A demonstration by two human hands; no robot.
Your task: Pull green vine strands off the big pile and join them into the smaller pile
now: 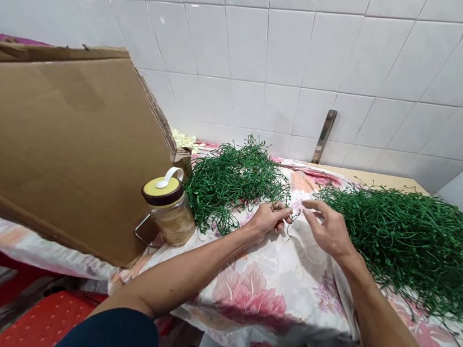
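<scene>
Between the two piles, my left hand (273, 218) is closed in a pinch on a thin dark green stem (291, 226) that curls down from the fingertips. Just to its right, my right hand (325, 225) is held with thumb and fingers apart and nothing visible in it. A smaller pile of green artificial stems (235, 177) with tiny tips lies behind and left of my left hand. The larger pile of the same green stems (412, 246) spreads out to the right, beyond my right hand and beside my forearm.
A big cardboard sheet (61, 147) stands tilted on the left. Beside it is a clear jar (175, 223) with a yellow and brown lid. A flowered cloth (250, 294) covers the table against a tiled wall (287, 45). Red plastic stools (49, 317) are at lower left.
</scene>
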